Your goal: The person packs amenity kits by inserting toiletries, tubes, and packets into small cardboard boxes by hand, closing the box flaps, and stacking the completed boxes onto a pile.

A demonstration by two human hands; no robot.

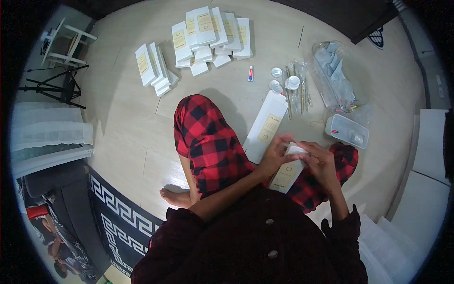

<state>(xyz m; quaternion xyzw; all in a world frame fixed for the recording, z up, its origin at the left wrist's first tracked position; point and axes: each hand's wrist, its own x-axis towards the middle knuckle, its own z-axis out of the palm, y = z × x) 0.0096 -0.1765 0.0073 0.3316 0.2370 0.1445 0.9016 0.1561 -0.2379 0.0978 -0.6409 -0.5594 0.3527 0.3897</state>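
Note:
Both my hands are at the upper end of a white box (pixel 287 176) with a cream label, held over my lap. My left hand (pixel 275 154) curls round the box's left side, its fingertips blurred near the top. From the right, my right hand (pixel 320 161) has its fingers bent over the same end, thumb on the box. A second labelled white box (pixel 268 124), longer in view, lies on the floor just beyond my left hand. Past it are round silvery discs (pixel 292 83) and thin gold-coloured sticks in clear wrapping (pixel 305 90).
Stacked white boxes (pixel 205 28) lie ahead, with a smaller pile (pixel 146 64) to their left. A small tube (pixel 250 73) is on the floor. At right stand a clear bin (pixel 321 80) and a plastic tub (pixel 347 122). Another person (pixel 59 246) is at lower left.

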